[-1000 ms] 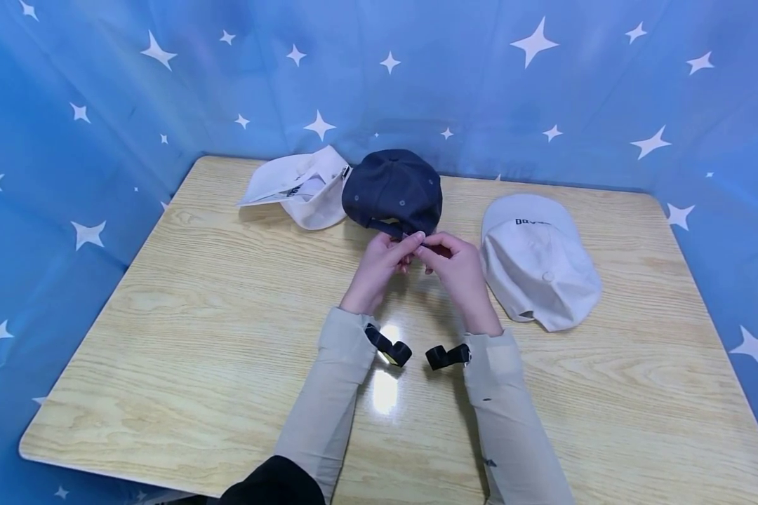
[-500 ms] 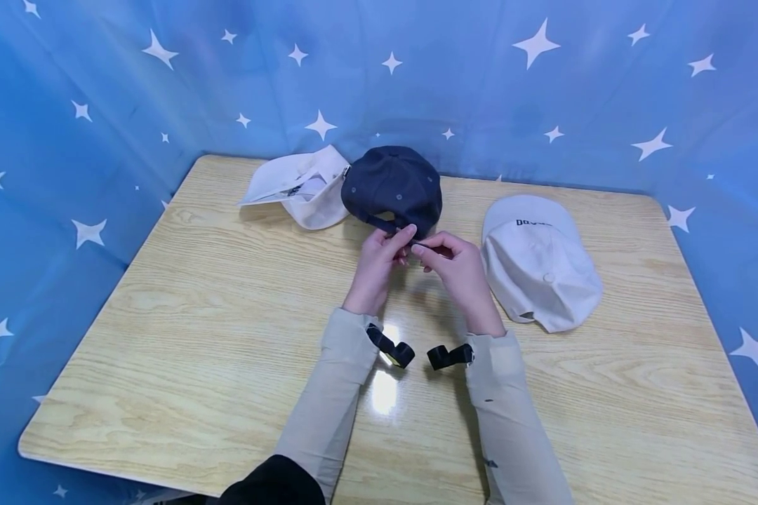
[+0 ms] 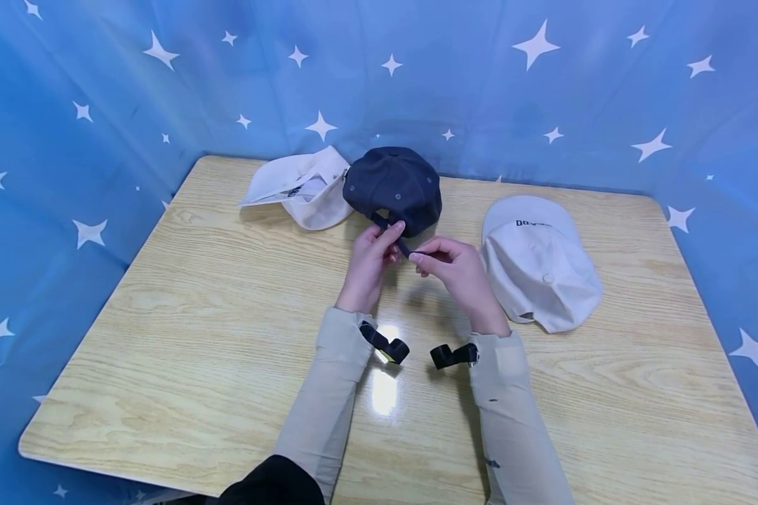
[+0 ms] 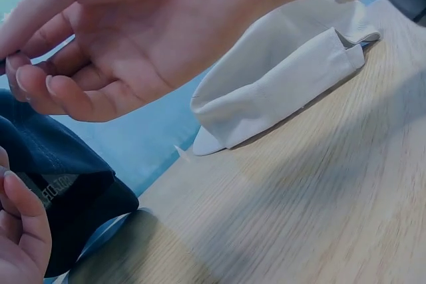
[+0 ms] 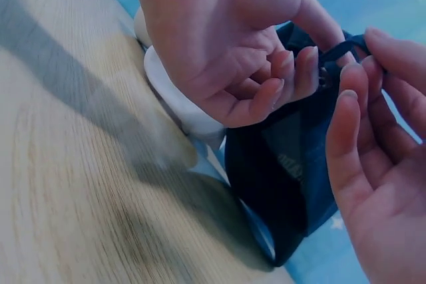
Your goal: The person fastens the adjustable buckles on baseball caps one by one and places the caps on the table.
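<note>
A dark navy baseball cap [image 3: 393, 184] sits at the back middle of the table, its rear opening facing me. My left hand [image 3: 364, 265] pinches the cap's back strap near a small metal buckle [image 5: 324, 76]. Between the two hands runs the strap [image 3: 403, 247], and my right hand [image 3: 460, 272] pinches its loose end between thumb and fingers. In the right wrist view the strap [image 5: 347, 47] bends up into the right fingertips. Lettering inside the cap [image 4: 63, 194] shows partly in the left wrist view.
To the left lies a white cap [image 3: 318, 207] on its side, touching the navy cap. Right of my right hand is another white cap [image 3: 540, 270] with dark lettering. A blue star-patterned curtain [image 3: 442, 84] stands behind the wooden table [image 3: 183, 337].
My hands have drawn apart: the left moved a little left, and the right shifted slightly right. More of the strap shows between them, and the cap's rear opening is more visible.
</note>
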Motion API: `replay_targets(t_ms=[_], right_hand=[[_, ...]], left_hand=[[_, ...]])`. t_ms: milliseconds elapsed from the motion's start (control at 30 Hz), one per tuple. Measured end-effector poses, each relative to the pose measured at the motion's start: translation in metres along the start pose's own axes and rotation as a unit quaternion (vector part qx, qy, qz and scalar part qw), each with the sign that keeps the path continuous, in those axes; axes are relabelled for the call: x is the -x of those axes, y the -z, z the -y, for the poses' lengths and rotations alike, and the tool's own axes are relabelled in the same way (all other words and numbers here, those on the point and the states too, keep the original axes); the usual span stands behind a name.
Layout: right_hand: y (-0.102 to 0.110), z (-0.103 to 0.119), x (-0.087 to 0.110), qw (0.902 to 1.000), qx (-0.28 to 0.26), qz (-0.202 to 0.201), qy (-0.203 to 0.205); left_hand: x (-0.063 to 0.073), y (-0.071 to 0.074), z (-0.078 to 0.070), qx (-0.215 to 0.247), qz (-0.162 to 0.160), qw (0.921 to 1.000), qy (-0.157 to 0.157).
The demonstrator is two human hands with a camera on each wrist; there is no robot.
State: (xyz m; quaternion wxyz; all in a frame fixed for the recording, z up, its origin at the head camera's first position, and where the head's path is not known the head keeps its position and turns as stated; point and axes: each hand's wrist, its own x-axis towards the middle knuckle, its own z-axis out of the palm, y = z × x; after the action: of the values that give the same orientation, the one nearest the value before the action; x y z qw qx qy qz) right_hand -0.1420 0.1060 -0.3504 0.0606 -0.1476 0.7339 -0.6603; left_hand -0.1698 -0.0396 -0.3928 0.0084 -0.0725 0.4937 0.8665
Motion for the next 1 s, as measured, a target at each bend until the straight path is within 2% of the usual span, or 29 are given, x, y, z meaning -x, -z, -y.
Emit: replay_targets(t_ms=[400,600,767,1000], right_hand=[[0.003,-0.005,0.001,0.9973,-0.045,0.057,0.008],[0.007,-0.019,-0.002,0.996,-0.053,0.073,-0.002],[0.009,-0.025,-0.004,0.9966,-0.055,0.061,-0.009],[0.01,-0.029,-0.006,0.9951,-0.095,0.011,-0.024]], left_hand=[[0.001,0.001,0.0,-0.002,0.002,1.0,-0.003],[0.0,0.001,0.0,-0.002,0.003,1.0,-0.002],[0.0,0.002,0.0,0.002,0.014,0.9999,0.002],[0.0,0.001,-0.001,0.022,0.013,0.9995,0.02]])
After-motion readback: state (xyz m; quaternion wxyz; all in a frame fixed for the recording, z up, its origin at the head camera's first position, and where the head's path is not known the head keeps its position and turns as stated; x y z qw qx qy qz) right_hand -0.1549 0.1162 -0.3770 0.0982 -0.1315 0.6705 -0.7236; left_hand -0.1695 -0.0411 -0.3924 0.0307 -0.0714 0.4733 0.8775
